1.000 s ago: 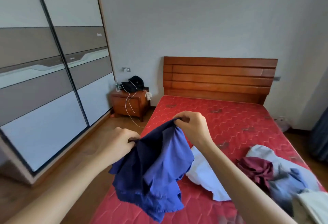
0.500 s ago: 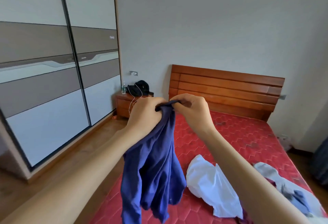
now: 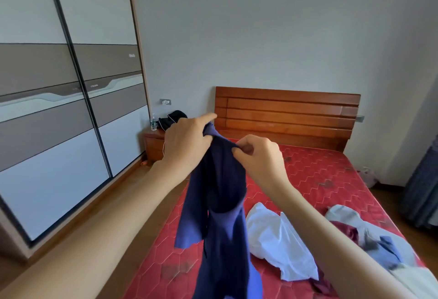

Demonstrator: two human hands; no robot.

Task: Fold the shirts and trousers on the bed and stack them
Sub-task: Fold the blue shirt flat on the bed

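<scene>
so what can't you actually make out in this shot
- Blue garment, head view: its lower end is cut off by the bottom edge; shirt or trousers unclear.
- Clothes pile, head view: blurred, partly behind the right forearm.
- Nightstand, head view: partly behind the left hand.

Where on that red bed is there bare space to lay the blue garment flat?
The upper mattress, between the wooden headboard and the white garment, is bare. A smaller strip lies along the left edge beneath the hanging blue garment. The lower right is crowded: maroon garment and a pale blue pile.
</scene>
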